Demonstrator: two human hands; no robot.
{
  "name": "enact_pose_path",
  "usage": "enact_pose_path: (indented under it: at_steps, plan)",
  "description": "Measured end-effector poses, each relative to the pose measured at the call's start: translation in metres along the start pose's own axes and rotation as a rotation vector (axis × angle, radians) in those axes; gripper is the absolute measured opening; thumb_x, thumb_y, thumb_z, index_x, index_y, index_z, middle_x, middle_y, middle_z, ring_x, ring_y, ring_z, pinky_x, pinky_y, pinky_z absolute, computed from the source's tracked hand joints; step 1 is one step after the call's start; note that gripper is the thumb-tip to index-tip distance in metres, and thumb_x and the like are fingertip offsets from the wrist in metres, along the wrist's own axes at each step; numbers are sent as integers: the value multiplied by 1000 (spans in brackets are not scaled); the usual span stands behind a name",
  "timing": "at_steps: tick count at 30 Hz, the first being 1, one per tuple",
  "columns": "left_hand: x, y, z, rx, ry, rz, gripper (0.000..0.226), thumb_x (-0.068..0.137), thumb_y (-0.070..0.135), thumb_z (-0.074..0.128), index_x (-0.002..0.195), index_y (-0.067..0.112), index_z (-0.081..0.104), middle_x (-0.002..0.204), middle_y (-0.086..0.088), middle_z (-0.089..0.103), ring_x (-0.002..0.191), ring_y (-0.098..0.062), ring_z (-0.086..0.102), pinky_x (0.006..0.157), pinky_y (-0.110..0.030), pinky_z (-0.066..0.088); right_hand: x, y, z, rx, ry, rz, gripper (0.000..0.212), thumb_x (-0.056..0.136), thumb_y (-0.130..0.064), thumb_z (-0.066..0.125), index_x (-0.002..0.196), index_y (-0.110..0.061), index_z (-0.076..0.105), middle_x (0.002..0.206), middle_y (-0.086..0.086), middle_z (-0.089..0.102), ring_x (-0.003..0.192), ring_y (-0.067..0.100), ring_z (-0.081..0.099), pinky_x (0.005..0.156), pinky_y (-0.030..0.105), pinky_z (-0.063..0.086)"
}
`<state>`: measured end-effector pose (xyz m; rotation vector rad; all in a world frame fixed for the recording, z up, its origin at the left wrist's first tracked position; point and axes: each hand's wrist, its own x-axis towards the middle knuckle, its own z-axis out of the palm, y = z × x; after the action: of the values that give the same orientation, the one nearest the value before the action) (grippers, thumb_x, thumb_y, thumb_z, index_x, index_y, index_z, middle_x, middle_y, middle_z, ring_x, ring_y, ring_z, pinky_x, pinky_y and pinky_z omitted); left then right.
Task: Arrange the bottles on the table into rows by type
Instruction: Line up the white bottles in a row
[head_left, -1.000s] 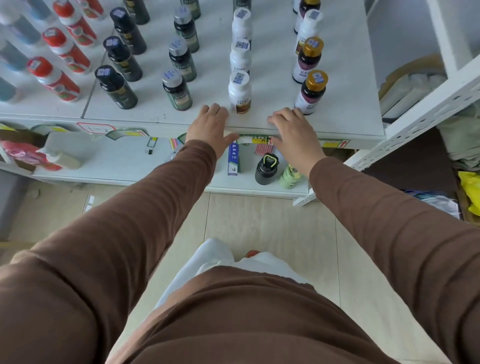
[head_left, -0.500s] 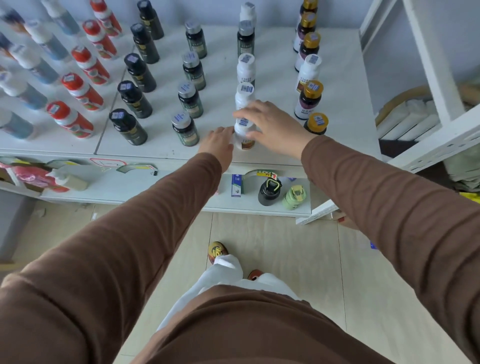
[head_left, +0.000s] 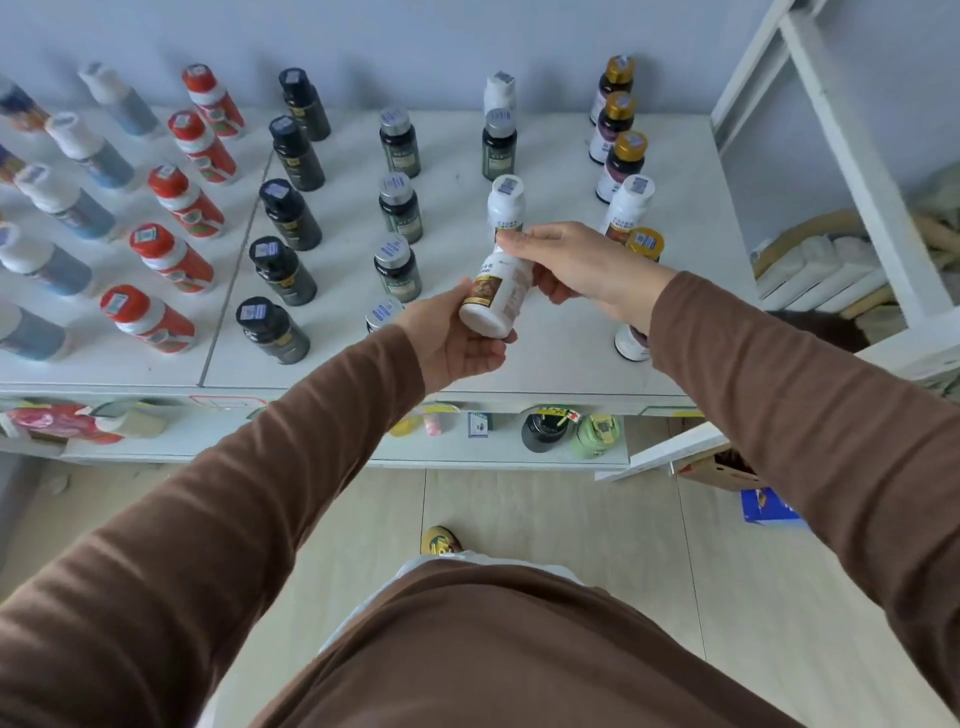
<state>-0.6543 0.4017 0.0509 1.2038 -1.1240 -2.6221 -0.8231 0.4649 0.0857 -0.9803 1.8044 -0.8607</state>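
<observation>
A white bottle with a brown label (head_left: 496, 299) is tilted in the air above the front of the white table (head_left: 550, 358), its base toward me. My right hand (head_left: 582, 270) grips its cap end. My left hand (head_left: 452, 338) holds its lower body. Rows of bottles stand on the table: red-capped ones (head_left: 171, 257), black ones (head_left: 283, 270), grey-capped dark green ones (head_left: 397, 267), white ones (head_left: 506, 205) and gold-capped ones (head_left: 621, 161). A white bottle (head_left: 628, 208) stands within the gold-capped row, and a grey-capped one (head_left: 498, 143) within the white row.
White-capped blue bottles (head_left: 67, 205) fill the far left. A lower shelf (head_left: 498, 452) under the table holds a black lid, a green cup and small packets. A white rack (head_left: 852, 156) stands on the right, with cardboard and a blue box on the floor.
Both hands left the table's front edge. The right hand reached the front white bottle, and now both hands hold it lifted and tilted off the table. The view tilted upward.
</observation>
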Motion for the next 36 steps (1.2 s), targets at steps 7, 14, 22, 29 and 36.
enact_pose_path:
  at_steps: [7,14,22,29,36]
  plan:
    - [4,9,-12,202,40,75,41,101,39,36,98,6,60,82,-13,66,64,-19,65,70,-32,58,0,-1,4,-39,14,-52,36,93,-48,60,111,-18,71,78,-4,62,62,4,56,64,23,46]
    - [13,-3,-22,860,52,315,29,94,27,52,121,19,53,110,-2,60,96,-21,56,80,-29,45,-12,19,8,-427,91,-332,40,84,-34,74,121,-25,65,107,-14,60,93,5,56,81,16,43]
    - [15,18,-24,1642,279,585,42,93,28,52,134,25,46,132,-2,51,123,-24,45,104,-36,35,-13,44,21,-733,0,-343,46,86,-31,70,129,-24,57,125,-8,51,110,15,45,92,33,41]
    - [34,59,-32,1681,398,625,33,93,27,51,126,22,50,126,-2,54,119,-24,46,98,-32,34,15,16,-9,-625,196,-396,32,89,-39,67,115,-22,61,110,-4,53,101,15,52,85,36,46]
    - [63,74,-31,1693,400,558,28,95,25,47,122,21,52,123,-4,57,118,-25,48,98,-32,34,60,16,-9,-874,-72,-347,43,89,-21,64,131,-25,55,130,1,50,113,23,46,92,40,44]
